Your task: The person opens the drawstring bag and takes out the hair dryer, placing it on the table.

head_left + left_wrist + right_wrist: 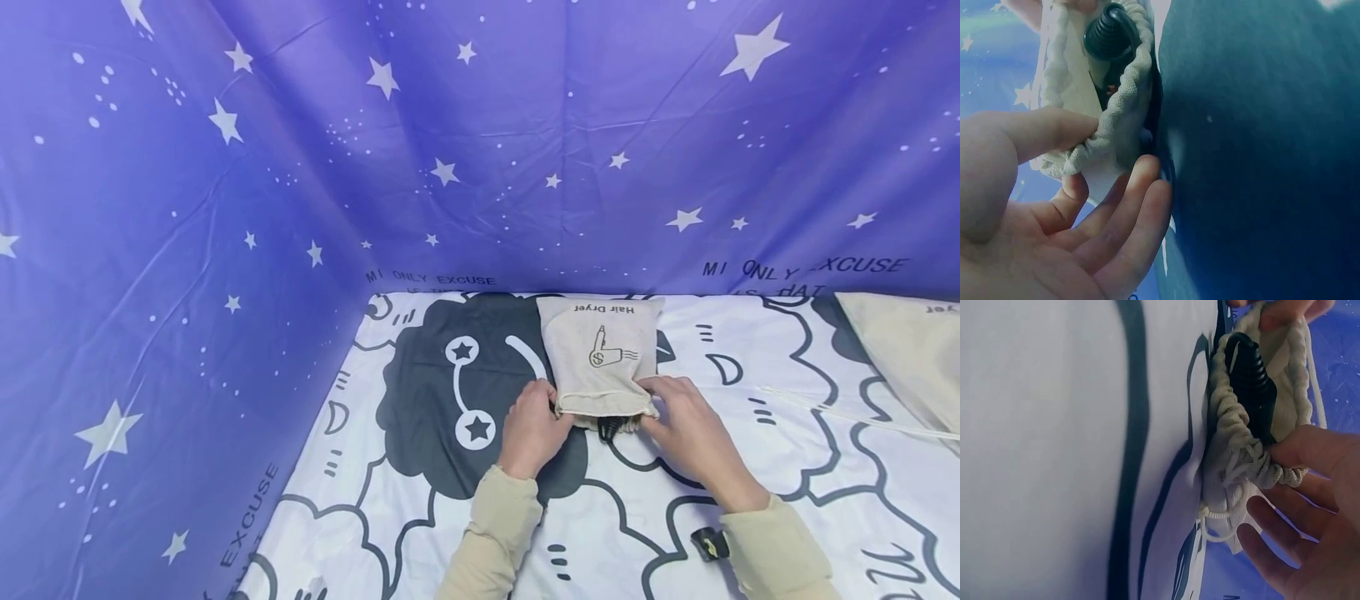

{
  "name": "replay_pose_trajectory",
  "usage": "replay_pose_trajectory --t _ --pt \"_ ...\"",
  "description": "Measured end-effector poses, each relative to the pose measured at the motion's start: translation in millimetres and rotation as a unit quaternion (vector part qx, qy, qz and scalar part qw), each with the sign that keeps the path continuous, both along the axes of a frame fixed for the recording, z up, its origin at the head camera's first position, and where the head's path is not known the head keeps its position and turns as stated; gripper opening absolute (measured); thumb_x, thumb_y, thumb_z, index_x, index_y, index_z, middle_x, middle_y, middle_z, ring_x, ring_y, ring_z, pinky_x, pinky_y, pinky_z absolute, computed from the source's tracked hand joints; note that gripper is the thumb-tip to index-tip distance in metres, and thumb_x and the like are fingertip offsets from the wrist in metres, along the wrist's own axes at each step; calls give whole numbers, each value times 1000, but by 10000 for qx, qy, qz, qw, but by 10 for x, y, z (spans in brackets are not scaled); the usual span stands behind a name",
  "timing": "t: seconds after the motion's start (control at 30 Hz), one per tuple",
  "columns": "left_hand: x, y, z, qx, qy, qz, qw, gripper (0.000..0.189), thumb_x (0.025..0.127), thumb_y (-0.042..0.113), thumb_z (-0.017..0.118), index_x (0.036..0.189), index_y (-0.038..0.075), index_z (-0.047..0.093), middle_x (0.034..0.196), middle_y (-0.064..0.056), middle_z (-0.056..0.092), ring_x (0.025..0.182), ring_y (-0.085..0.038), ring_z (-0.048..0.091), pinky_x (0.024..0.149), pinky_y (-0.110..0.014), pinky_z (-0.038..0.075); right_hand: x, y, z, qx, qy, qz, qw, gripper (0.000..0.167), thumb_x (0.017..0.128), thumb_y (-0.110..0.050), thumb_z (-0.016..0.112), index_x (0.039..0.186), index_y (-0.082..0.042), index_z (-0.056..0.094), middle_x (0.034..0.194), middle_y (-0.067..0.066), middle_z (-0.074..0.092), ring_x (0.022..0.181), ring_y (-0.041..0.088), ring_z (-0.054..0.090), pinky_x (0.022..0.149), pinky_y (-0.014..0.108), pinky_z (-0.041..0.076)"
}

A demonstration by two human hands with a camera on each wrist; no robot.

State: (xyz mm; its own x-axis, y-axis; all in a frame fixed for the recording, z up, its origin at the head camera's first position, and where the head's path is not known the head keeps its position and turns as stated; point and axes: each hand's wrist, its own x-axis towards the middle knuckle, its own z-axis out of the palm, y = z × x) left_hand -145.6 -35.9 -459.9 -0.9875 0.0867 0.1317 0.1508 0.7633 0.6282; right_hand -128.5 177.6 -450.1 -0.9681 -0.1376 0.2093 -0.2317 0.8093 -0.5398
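Note:
A cream cloth drawstring bag (600, 358) printed "Hair Dryer" lies on the patterned sheet, its mouth towards me. My left hand (531, 427) pinches one side of the gathered rim between thumb and fingers. At the opposite side of the mouth, my right hand (688, 429) pinches the rim in the same way. Between the hands the mouth gapes, and a black ribbed cord end (1107, 37) shows inside it. In the right wrist view this ribbed piece (1252, 381) joins a smooth black part; the rest is hidden in the bag.
Another cream bag (911, 358) lies at the right edge, with a white drawstring (847, 414) trailing from it. A small black object (708, 544) is beside my right sleeve. Purple star-printed curtains (525, 150) stand at the back and left of the black-and-white sheet (360, 492).

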Motion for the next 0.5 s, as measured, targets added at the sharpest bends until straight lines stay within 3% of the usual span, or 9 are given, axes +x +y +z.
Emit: replay_pose_trajectory --t 0.3,0.5 --pt "-8 -3 -1 -35 44 -16 10000 20 82 17 74 80 14 54 73 4 50 62 -13 51 58 -30 43 -32 52 -20 -74 71 -37 9999 37 83 -3 68 119 1 64 117 24 63 111 40 55 95 60 41" --pt "-7 -20 -11 -95 22 7 10000 22 80 17 75 79 14 54 74 4 51 63 -15 52 58 -30 43 -35 45 -20 -34 -45 29 10000 38 83 -3 68 120 1 64 120 23 63 115 42 54 97 61 40"
